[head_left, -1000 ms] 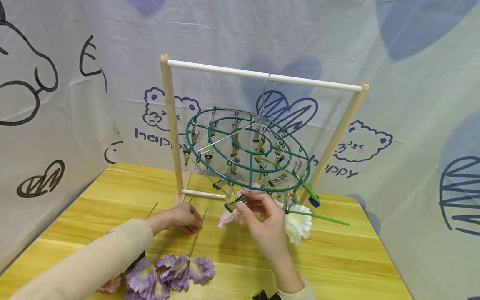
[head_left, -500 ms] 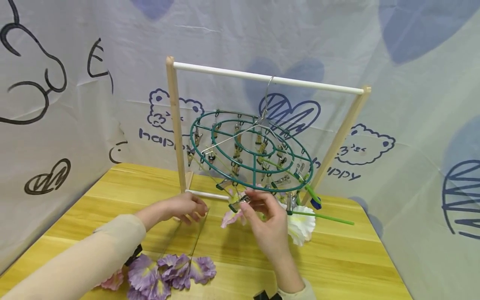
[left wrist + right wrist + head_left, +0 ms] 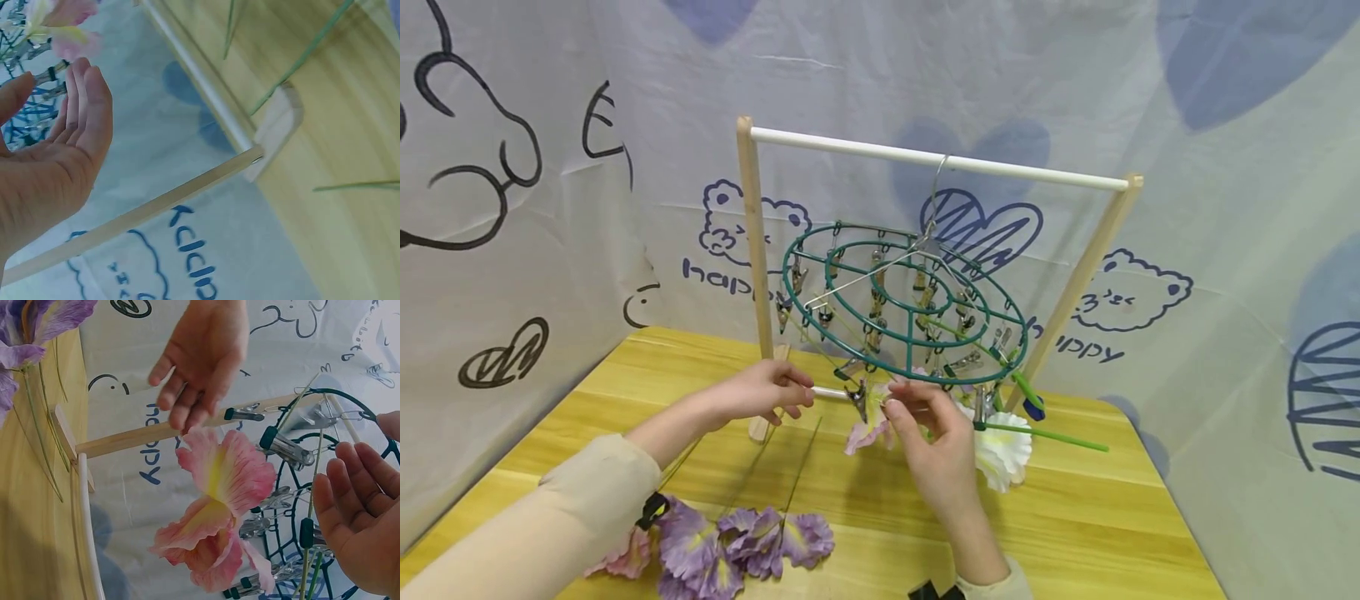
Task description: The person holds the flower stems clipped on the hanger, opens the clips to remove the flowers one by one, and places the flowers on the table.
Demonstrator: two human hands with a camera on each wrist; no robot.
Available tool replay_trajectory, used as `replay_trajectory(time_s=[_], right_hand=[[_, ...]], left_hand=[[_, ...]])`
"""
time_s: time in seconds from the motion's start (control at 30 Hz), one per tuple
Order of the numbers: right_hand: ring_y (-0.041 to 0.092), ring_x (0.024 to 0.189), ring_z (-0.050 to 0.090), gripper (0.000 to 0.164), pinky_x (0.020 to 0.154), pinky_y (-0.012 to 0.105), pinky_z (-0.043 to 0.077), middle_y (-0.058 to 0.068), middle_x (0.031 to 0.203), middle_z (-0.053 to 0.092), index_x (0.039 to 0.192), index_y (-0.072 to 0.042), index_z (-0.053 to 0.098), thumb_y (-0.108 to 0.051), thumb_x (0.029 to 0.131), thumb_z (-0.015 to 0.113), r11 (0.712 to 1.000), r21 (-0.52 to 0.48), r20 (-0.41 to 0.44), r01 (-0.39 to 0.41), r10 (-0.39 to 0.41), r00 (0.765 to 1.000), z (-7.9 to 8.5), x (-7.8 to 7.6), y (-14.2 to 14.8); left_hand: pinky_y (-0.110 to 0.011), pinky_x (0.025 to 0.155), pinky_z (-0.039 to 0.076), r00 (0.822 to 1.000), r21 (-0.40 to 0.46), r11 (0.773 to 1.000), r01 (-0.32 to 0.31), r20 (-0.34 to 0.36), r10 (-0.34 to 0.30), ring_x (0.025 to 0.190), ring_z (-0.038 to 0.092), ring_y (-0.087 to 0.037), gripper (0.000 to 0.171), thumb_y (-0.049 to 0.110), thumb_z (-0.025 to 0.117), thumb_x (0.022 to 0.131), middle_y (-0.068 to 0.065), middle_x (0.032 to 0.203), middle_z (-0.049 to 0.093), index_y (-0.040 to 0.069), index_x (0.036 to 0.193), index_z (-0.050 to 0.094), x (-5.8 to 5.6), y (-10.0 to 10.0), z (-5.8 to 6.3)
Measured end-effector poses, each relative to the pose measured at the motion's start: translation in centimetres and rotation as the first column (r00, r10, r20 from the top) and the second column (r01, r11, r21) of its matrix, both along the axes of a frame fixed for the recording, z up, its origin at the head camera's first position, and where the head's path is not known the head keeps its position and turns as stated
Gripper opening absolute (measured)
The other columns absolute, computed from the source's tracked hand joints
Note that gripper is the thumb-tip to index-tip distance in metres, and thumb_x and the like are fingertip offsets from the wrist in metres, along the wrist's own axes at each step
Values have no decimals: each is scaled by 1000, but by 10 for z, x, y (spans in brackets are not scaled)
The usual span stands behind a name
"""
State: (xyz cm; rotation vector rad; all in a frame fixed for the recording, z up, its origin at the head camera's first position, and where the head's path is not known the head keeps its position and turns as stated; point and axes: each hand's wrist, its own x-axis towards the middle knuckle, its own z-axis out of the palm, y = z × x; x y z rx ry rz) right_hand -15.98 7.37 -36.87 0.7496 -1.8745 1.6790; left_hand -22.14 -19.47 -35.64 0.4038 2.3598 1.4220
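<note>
My left hand (image 3: 767, 392) is just left of a hanging metal clip (image 3: 857, 400), fingers loosely bent and holding nothing. Right of that clip, my right hand (image 3: 936, 433) has thumb and fingers apart, with nothing between them in the right wrist view. The clip hangs from the front rim of a round green hanger (image 3: 910, 354) with several other clips. A pink artificial iris (image 3: 225, 469) with a yellow centre hangs from the hanger, petals downward. Beyond my right hand hangs a white flower (image 3: 1003, 450), partly hidden, and a green stem (image 3: 1045, 435) sticks out from a clip.
The hanger's hook sits on the white bar (image 3: 850, 147) of a wooden stand (image 3: 752, 242). Purple irises (image 3: 752, 542) and a pink flower (image 3: 628, 557) lie on the wooden table (image 3: 1075, 533), stems pointing toward the stand. A dark blue bud (image 3: 1034, 407) hangs at the right.
My left hand has lifted from the stems on the table up toward the hanger. The clip at my right fingertips has come free and swung to hang straight down.
</note>
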Motion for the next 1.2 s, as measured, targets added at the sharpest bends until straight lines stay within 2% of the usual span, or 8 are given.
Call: replay_trajectory(time_s=[0.2,0.4,0.5,0.6,0.7,0.8,0.93,1.2], right_hand=[[13,93,72,15,80,23,61,21,112,73,109,6,70,7,95,68,1000,10,-16,-3,3,1000,-3,-3,-2],[14,90,72,13,79,23,61,20,111,73,107,3,70,5,95,69,1000,23,3,15,-15,1000,-7,-6,-3],[24,89,73,14,80,24,62,20,110,74,108,4,70,4,95,71,999,23,21,25,-26,999,-9,-7,-4],[34,89,73,15,81,24,62,18,110,75,110,5,71,4,95,71,999,27,39,42,-43,998,-10,-7,-6],[32,90,73,18,82,24,62,15,110,76,113,4,72,2,95,71,998,37,63,55,-57,996,-11,-9,-8],[27,93,74,21,84,26,62,13,114,76,116,3,72,2,95,71,997,55,81,59,-64,995,-14,-10,-11],[29,100,74,25,90,30,62,12,120,74,121,2,72,1,96,71,994,87,77,60,-67,995,-17,-12,-13],[34,116,70,43,101,41,57,16,139,66,139,-1,64,1,97,68,986,143,85,88,-101,991,-24,-13,-19]], left_hand=[[-36,77,59,994,-4,999,-39,-107,38,101,67,-29,44,21,62,105,-17,116,68,-8,137,54,13,-2,11],[-43,91,60,968,24,995,-99,-231,102,112,67,-32,45,20,60,106,-21,128,65,-7,141,51,27,0,21],[-44,95,59,941,42,989,-144,-303,150,116,66,-32,41,18,61,106,-19,131,66,-4,140,53,37,2,25],[-44,94,59,902,82,978,-193,-378,209,115,65,-31,39,16,63,105,-16,131,68,-2,138,55,46,7,26],[-42,92,59,867,148,962,-231,-418,273,113,65,-30,39,15,64,104,-15,133,67,-1,139,55,54,13,25],[-41,94,58,853,221,942,-252,-409,324,115,65,-30,41,14,64,105,-16,136,65,0,142,53,59,19,21],[-47,101,55,848,314,908,-278,-363,386,121,62,-31,45,13,62,105,-16,143,60,-1,146,49,61,26,14],[-50,114,46,860,481,815,-322,-212,465,135,53,-33,54,10,61,105,-14,154,52,-1,154,41,52,45,4]])
